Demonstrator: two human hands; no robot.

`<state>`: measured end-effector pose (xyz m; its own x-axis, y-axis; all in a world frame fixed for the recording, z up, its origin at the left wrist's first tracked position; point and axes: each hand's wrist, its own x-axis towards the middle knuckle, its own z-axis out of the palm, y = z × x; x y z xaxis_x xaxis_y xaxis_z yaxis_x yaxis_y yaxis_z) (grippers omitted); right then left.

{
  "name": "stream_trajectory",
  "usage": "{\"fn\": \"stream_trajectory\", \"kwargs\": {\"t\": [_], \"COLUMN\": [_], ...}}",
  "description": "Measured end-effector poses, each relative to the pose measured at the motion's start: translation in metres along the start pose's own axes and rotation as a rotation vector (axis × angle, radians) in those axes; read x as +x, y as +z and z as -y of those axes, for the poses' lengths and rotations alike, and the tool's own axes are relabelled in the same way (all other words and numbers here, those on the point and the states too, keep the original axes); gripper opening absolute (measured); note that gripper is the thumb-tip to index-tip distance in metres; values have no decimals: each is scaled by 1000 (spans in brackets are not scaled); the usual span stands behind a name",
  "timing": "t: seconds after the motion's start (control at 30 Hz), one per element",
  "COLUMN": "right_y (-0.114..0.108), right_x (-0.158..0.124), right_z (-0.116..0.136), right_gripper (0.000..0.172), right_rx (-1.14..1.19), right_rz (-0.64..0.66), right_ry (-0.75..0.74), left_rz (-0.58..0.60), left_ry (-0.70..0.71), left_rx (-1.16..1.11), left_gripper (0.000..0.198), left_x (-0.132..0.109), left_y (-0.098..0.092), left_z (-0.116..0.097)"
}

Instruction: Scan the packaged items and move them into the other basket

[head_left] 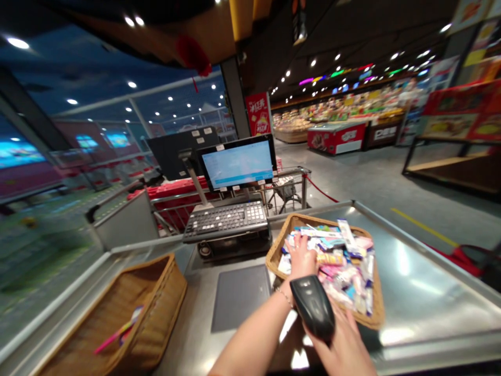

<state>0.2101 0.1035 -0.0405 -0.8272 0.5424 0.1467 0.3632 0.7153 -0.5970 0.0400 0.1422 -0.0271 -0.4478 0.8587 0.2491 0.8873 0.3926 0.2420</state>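
My left hand [302, 259] reaches over the full wicker basket [277, 245], its fingers spread and resting on the small wrapped packages [332, 258] inside. Whether a fingertip has hooked one of them is hard to see. In my right hand [344, 342] is a black handheld barcode scanner [313, 308], held in front of my left wrist and partly covering it. A second wicker basket [164, 292] stands at the left, with a pink stick-like item [113, 337] and a small colourful packet lying in it.
Between the baskets a grey flat plate [241, 295] is set in the metal counter [415, 271]. Behind it stand a keyboard [227, 219] and a lit monitor [238, 164]. Metal railings and a shopping cart [287, 188] are beyond the counter, with store displays farther back.
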Motion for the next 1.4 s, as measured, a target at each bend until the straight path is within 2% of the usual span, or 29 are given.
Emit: {"fn": "stream_trajectory", "kwargs": {"t": [0.2,0.43,0.6,0.7,0.83,1.03,1.23,1.4], "right_y": [3,0,2,2,-1,-1,2,4], "right_x": [1,4,3,3,5,1,-5,-8], "right_z": [-2,2,9,12,10,11,26,43], "right_gripper": [56,56,55,54,56,55,56,53], "right_rx": [-29,-33,-14,-17,-19,-65,-81,-60], "right_rz": [-47,-23,-63,-100,-3,-18,-25,49], "right_ry": [-32,-48,-47,-21,-9,-43,-13,22], "left_rz": [-81,-121,-169,-200,-210,-208,-198,-198], "left_ry": [-27,-70,-97,-113,-146,-185,-210,-245], "left_rx": [16,40,25,18,13,-19,-43,-52], "left_gripper": [19,16,20,14,10,10,12,12], "left_x": [-6,-8,-13,-17,-22,-32,-48,-61], "left_y": [-16,-26,-34,-39,-47,-60,-72,-84], "left_z": [7,20,27,34,44,57,76,97]}}
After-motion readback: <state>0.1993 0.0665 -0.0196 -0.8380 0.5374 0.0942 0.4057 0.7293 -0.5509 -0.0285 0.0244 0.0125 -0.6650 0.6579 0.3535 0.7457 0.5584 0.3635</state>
